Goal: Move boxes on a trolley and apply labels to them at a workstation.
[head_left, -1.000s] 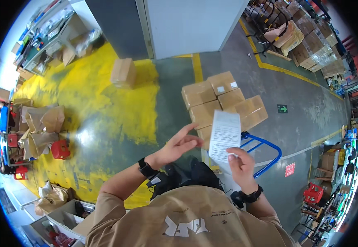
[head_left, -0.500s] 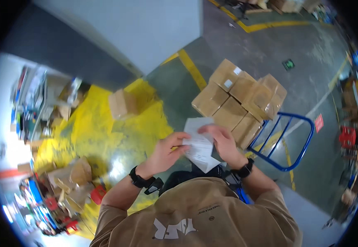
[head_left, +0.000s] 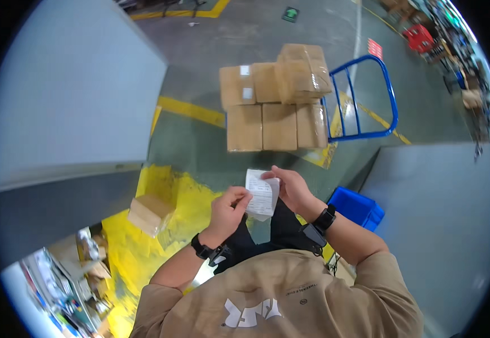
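Note:
Between my hands is a white printed paper slip [head_left: 261,198], held in front of my body and slightly curled. My left hand [head_left: 230,212] pinches its left edge with thumb and fingers. At the upper right corner, my right hand [head_left: 293,190] grips it, with the thumb and fingers closed on the edge. Beyond the paper stand several taped brown cardboard boxes [head_left: 279,127], stacked in layers on a cart with a blue tubular handle [head_left: 393,101]. One upper box [head_left: 237,85] carries two small white labels. Neither hand touches the boxes.
A lone cardboard box [head_left: 150,214] sits on the yellow-painted floor to the left. Close on my right are a blue plastic bin [head_left: 355,208] and a grey panel [head_left: 436,225]. A large pale cabinet-like block [head_left: 76,90] rises at the left. Cluttered shelves fill the lower left.
My view has turned to the right, so the boxes and cart now stand straight ahead. The paper is less spread out, and both hands still hold it. The blue bin has come into view.

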Available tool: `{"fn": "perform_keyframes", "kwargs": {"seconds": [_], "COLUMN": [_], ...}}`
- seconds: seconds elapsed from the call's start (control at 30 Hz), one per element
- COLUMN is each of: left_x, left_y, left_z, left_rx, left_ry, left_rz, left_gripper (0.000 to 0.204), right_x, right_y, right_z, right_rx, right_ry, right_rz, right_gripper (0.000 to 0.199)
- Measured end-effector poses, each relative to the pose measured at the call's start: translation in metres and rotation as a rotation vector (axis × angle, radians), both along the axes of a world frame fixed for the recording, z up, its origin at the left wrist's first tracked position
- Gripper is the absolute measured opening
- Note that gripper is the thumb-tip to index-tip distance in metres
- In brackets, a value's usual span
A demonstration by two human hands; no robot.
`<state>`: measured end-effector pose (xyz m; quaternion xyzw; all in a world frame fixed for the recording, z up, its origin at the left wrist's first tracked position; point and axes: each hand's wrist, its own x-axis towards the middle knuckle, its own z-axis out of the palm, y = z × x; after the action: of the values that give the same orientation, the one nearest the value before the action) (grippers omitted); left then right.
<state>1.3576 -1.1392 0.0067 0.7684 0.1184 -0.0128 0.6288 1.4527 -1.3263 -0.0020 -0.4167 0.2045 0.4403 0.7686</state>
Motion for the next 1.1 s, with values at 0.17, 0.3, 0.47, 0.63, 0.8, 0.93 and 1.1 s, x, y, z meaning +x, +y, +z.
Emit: {"fn": "perform_keyframes", "kwargs": {"seconds": [0.17,0.3,0.47,0.63,0.8,0.93,1.1], "left_x": [-0.003,-0.008,-0.027,-0.047,-0.040,-0.023,0.014], "left_y": [0.006,0.010,0.003,-0.001,-0.007,-0.004,0.011], "left_z": [-0.034,-0.057,-0.065,-0.091,-0.230,-0.378,-0.511], "left_rx": [-0.025,0.009,0.065,-0.259,-0.226,-0.115,-0.113], "left_ry": [0.027,0.041,-0.181,-0.163,-0.086,-0.056,-0.012], "left_rz": [-0.184,-0.314,-0.276,0.175,0.220,0.108,0.144], "left_gripper": [0.009,0.007,0.010,0.012,0.033,0.041,0.048], "right_x": [-0.045,-0.087,-0.121,-0.144,-0.169,-0.196,-0.190], "right_y": [-0.008,-0.014,-0.023,-0.044,-0.059,-0.039,-0.016], "right_z": [-0.026,-0.062,-0.140,-0.235,-0.304,-0.367,-0.468], "right_rx": [-0.134,-0.178,-0.177,-0.423,-0.634,-0.583,-0.459], "right_ry": [0.012,0.058,0.206,0.131,-0.389,-0.454,-0.543], "right_rz": [-0.204,-0.313,-0.497,-0.483,0.036,0.373,0.586], "right_gripper": [0.034,0.032,0.026,0.021,0.019,0.018,0.018]}}
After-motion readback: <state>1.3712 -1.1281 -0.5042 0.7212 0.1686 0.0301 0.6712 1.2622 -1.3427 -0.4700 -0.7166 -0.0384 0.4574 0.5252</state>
